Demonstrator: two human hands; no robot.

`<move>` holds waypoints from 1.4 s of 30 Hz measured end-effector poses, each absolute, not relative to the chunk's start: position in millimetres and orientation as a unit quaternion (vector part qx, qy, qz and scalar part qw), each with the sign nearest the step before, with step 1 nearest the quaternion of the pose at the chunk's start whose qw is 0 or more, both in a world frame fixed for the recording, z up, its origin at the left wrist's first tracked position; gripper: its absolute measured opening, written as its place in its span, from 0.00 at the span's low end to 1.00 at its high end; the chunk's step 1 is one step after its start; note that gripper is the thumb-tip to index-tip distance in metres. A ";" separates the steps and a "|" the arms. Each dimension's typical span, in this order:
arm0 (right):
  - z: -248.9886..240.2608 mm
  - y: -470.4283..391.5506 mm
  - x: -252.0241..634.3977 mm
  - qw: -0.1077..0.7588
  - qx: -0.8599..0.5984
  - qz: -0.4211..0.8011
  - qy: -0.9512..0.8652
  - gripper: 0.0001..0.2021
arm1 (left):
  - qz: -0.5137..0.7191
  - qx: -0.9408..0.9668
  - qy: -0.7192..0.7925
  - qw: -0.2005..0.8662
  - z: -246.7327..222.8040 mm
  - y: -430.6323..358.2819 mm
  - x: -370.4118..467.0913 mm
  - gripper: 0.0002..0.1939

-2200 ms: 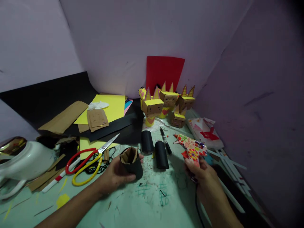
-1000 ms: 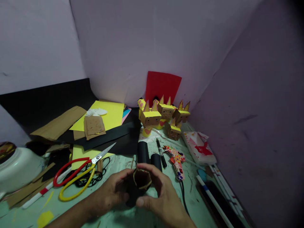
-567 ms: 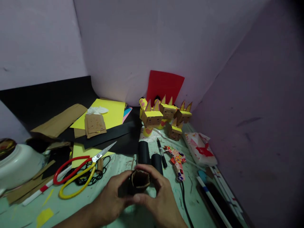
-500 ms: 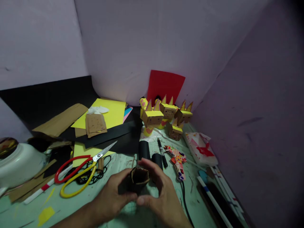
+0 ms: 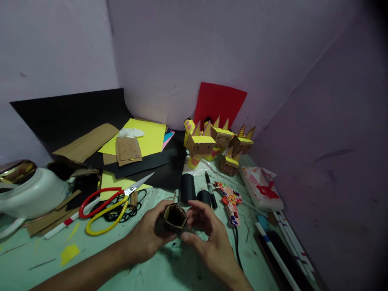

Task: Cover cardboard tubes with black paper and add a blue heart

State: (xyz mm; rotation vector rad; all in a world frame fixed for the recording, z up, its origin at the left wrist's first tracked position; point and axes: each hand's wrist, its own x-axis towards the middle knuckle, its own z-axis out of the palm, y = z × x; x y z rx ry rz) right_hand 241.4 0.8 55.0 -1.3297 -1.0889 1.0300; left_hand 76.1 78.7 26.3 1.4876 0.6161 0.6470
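My left hand [image 5: 150, 234] is wrapped round a short cardboard tube [image 5: 183, 226], its many-sided open end tilted up toward me and its outer side dark. Close on the tube's right, my right hand [image 5: 206, 238] is half curled, thumb and fingers apart; whether its fingertips touch the rim I cannot tell. Just beyond the hands stand a taller black paper roll [image 5: 188, 188] and a shorter black roll [image 5: 204, 197]. A black pen [image 5: 211, 190] lies to their right.
Scissors [image 5: 121, 204] with red and yellow handles lie left, over black cord. A patterned glue gun [image 5: 229, 200] with a cable lies right. Horned cardboard figures [image 5: 201, 145] stand behind. A white pot [image 5: 33, 194] is far left; yellow paper [image 5: 148, 139] and cardboard lie at the back.
My right hand has drawn slightly away from the tube, which stays in my left hand. The tube's opening shows more fully. The whole view has shifted a little.
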 end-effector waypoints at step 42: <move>43.5 -31.6 272.8 0.578 -0.675 0.207 -0.409 0.08 | 0.189 0.766 0.368 0.492 73.2 92.7 61.9 0.19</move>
